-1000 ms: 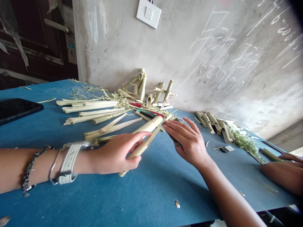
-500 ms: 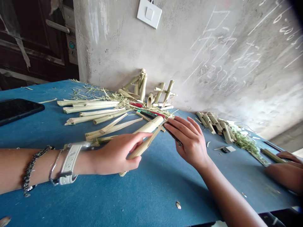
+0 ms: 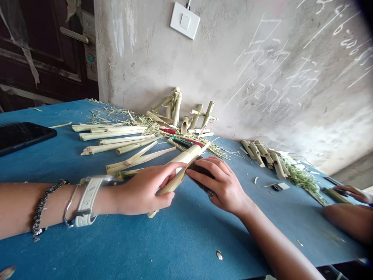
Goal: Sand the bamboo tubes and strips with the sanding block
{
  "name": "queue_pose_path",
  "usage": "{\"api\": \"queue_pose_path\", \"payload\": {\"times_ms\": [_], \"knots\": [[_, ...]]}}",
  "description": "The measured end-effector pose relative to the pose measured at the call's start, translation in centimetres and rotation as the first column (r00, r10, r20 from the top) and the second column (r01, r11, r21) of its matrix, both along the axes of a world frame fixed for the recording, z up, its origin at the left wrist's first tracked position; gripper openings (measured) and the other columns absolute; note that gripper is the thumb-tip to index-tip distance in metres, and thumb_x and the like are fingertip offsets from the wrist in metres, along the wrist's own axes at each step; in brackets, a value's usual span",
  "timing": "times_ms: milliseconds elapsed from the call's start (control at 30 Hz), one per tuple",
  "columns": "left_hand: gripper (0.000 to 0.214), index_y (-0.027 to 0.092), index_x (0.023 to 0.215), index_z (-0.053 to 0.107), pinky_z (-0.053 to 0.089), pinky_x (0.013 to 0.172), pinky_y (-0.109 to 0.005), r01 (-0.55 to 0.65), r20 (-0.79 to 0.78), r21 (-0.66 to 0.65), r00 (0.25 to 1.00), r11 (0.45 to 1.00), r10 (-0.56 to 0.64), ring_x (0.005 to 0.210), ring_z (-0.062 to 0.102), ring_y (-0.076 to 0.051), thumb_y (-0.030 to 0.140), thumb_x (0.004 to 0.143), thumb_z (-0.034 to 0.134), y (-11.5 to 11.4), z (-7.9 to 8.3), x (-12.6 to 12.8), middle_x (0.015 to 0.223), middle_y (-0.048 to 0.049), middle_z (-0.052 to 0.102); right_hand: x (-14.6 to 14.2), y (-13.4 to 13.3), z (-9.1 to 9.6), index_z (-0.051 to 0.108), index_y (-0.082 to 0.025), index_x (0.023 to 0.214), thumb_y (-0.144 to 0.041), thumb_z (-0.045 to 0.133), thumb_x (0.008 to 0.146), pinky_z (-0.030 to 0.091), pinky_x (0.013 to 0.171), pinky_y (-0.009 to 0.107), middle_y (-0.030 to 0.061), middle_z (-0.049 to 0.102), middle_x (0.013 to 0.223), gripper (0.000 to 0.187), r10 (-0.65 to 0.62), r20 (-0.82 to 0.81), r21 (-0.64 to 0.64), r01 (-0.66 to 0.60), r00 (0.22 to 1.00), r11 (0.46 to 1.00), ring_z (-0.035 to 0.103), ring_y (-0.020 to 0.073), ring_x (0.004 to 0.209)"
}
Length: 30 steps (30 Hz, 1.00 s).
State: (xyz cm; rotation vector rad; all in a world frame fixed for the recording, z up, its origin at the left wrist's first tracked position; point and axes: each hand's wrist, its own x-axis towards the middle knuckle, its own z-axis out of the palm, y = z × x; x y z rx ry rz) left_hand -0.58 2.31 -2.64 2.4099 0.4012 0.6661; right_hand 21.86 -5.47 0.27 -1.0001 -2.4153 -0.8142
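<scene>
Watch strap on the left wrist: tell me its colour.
The watch strap is white, and it shows best in the head view.

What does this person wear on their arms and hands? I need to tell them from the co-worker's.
The left hand and right hand are gloveless, and both forearms are sleeveless. The left wrist carries a white strap watch, a thin silver bangle and a chunky dark metal chain bracelet. No jewellery shows on the right arm.
</scene>
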Motion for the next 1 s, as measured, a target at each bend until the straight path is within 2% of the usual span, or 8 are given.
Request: {"api": "queue_pose_path", "payload": {"times_ms": [200, 333, 433, 600, 733, 867, 1000], "knots": [[0.058, 0.021, 0.132, 0.038, 0.036, 0.057, -0.021, -0.012, -0.008, 0.001, 1.000, 1.000, 0.012, 0.060, 0.046, -0.011, 0.017, 0.075, 0.051, -0.2, 0.1, 0.0, 0.069, 0.0061, 0.048, 1.9, 0.5, 0.0, 0.059, -0.028, 0.125, -0.003, 0.045, 0.079, 0.048, 0.093, 0.047, 0.0096, 0.056, 0.118, 0.054, -0.199, -0.059, 0.127, 0.205, 0.978, 0.970, 0.051, 0.0262, 0.110], [0.058, 0.019, 0.132, 0.038, 0.034, 0.057, -0.021, -0.014, -0.010, 0.007, 1.000, 1.000, 0.014, 0.061, 0.045, -0.011, 0.018, 0.076, 0.050, -0.2, 0.1, -0.1, 0.070, 0.0054, 0.048, 2.7, 0.8, -0.1, 0.055, -0.025, 0.129, 0.000, 0.046, 0.073, 0.048, 0.090, 0.049, 0.0120, 0.052, 0.120, 0.062, -0.321, -0.090, 0.141, 0.331, 0.943, 0.933, 0.049, 0.0293, 0.108], [0.058, 0.018, 0.133, 0.037, 0.034, 0.058, -0.021, -0.010, -0.020, 0.002, 1.000, 1.000, 0.010, 0.060, 0.045, -0.011, 0.019, 0.076, 0.050, -0.3, 0.3, -0.1, 0.070, 0.0055, 0.047, 3.0, 0.9, -0.2, 0.054, -0.025, 0.129, 0.000, 0.047, 0.072, 0.048, 0.089, 0.050, 0.0124, 0.050, 0.121, 0.064, -0.366, -0.105, 0.149, 0.379, 0.925, 0.913, 0.049, 0.0295, 0.105], [0.058, 0.018, 0.132, 0.037, 0.034, 0.057, -0.022, -0.004, -0.015, -0.003, 1.000, 1.000, 0.004, 0.061, 0.045, -0.012, 0.019, 0.076, 0.050, -0.3, 0.3, -0.1, 0.071, 0.0048, 0.049, 2.8, 0.8, -0.3, 0.053, -0.026, 0.130, 0.000, 0.047, 0.074, 0.049, 0.089, 0.049, 0.0120, 0.050, 0.120, 0.061, -0.320, -0.098, 0.151, 0.332, 0.942, 0.931, 0.048, 0.0287, 0.107], [0.058, 0.018, 0.133, 0.036, 0.035, 0.056, -0.022, -0.004, -0.016, 0.007, 1.000, 1.000, 0.004, 0.061, 0.046, -0.012, 0.021, 0.077, 0.050, -0.1, 0.1, -0.1, 0.071, 0.0047, 0.049, 1.5, 0.5, -0.3, 0.059, -0.019, 0.124, -0.002, 0.047, 0.079, 0.051, 0.088, 0.044, 0.0129, 0.055, 0.117, 0.050, -0.236, -0.037, 0.133, 0.239, 0.971, 0.962, 0.050, 0.0267, 0.107], [0.058, 0.021, 0.134, 0.033, 0.035, 0.057, -0.021, 0.013, -0.011, 0.002, 1.000, 1.000, -0.013, 0.061, 0.045, -0.012, 0.020, 0.078, 0.049, 0.1, -0.2, -0.1, 0.071, 0.0058, 0.047, 0.2, 0.1, -0.1, 0.062, -0.017, 0.120, -0.004, 0.044, 0.086, 0.052, 0.088, 0.038, 0.0107, 0.061, 0.111, 0.041, -0.128, 0.031, 0.114, 0.124, 0.991, 0.986, 0.054, 0.0224, 0.104], [0.059, 0.024, 0.135, 0.032, 0.035, 0.057, -0.021, 0.010, -0.019, -0.016, 1.000, 1.000, -0.010, 0.061, 0.045, -0.011, 0.021, 0.079, 0.049, 0.1, -0.2, -0.1, 0.071, 0.0065, 0.047, 0.1, -0.1, 0.1, 0.064, -0.017, 0.118, -0.007, 0.043, 0.090, 0.051, 0.089, 0.036, 0.0100, 0.064, 0.109, 0.036, -0.111, 0.056, 0.111, 0.104, 0.992, 0.988, 0.056, 0.0210, 0.103]]}}
